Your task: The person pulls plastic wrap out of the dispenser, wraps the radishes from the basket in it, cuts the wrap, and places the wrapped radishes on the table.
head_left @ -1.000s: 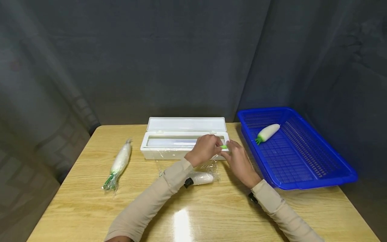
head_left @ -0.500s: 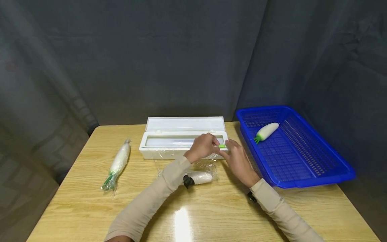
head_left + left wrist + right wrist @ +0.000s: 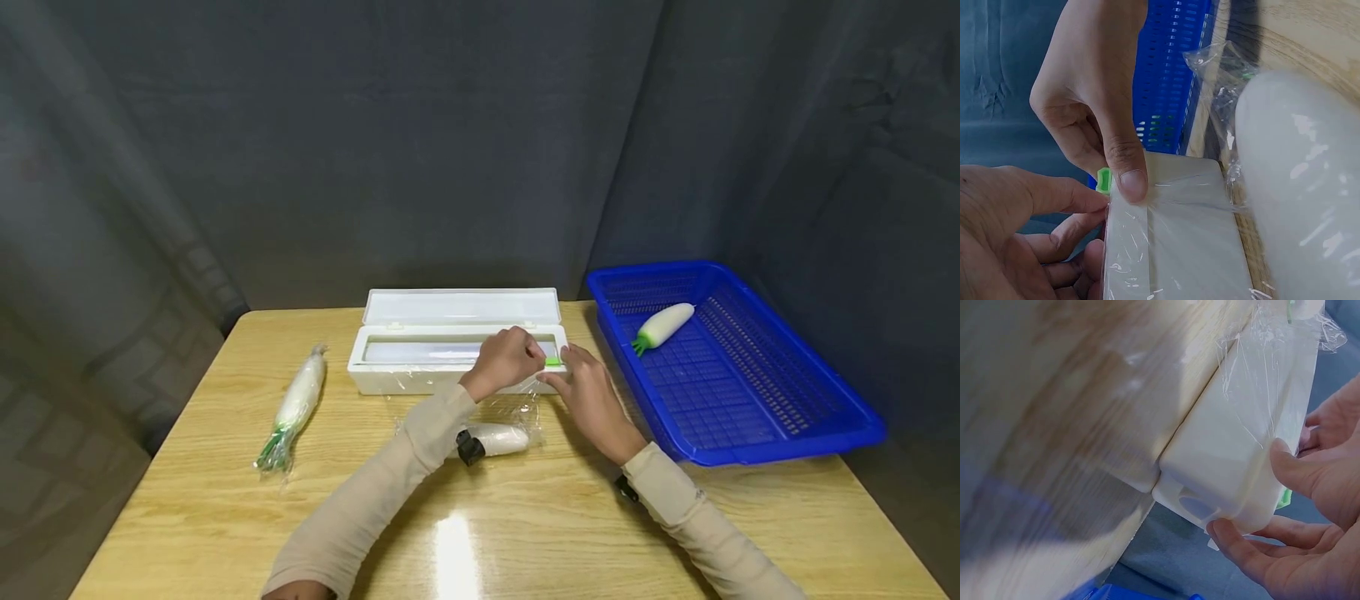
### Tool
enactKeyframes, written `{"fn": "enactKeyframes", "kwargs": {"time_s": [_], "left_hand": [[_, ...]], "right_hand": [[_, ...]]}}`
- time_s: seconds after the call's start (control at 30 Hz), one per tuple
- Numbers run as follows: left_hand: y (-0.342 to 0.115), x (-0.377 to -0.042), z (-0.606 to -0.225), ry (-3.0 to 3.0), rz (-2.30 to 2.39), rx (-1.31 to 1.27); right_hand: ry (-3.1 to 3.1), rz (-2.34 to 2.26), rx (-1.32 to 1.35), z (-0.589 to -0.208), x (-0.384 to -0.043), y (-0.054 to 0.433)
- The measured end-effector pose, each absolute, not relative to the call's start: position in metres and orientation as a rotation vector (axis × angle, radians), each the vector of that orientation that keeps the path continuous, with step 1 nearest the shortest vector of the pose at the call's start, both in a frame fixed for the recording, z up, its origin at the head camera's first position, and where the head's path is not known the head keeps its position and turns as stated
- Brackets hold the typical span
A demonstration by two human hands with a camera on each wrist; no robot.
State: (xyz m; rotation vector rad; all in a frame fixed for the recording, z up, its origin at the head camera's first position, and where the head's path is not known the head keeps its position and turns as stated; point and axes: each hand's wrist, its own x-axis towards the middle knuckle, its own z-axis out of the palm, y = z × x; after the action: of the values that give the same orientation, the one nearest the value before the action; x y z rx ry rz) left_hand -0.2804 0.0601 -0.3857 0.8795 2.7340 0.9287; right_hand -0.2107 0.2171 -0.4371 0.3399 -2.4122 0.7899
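Observation:
A white cling film dispenser [image 3: 405,381] stands with its lid raised, and film hangs over its front wall. My left hand [image 3: 504,360] is at its right end, finger and thumb tips pinching right at the small green cutter slider [image 3: 1104,180]. My right hand [image 3: 592,402] grips the dispenser's right corner, its thumb [image 3: 1133,184] pressed on the film at the front edge and other fingers around the end. In front lies a white radish [image 3: 502,439] under clear film [image 3: 1219,69], partly hidden by my left wrist in the head view.
A film-wrapped radish [image 3: 298,400] with green tops lies at the table's left. On the right, a blue plastic basket [image 3: 757,454] holds one bare radish [image 3: 667,325]. A dark curtain [image 3: 420,150] hangs behind the wooden table [image 3: 570,542].
The view shifts slightly. Both hands stay at the dispenser's right end by the green slider, with only small movements of the left fingers.

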Motion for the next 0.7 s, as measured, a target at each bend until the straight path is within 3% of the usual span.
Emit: {"fn": "enactKeyframes", "kwargs": {"time_s": [0.37,0.7], "left_hand": [[0.058,-0.276,-0.388,2.771,0.916,0.944],[0.066,-0.272,-0.391,2.885,0.713,1.246]], "right_hand": [[-2.417,0.798,0.325,-0.439,-0.210,0.215],[-2.409,0.761,0.342,-0.438,-0.212,0.217]]}}
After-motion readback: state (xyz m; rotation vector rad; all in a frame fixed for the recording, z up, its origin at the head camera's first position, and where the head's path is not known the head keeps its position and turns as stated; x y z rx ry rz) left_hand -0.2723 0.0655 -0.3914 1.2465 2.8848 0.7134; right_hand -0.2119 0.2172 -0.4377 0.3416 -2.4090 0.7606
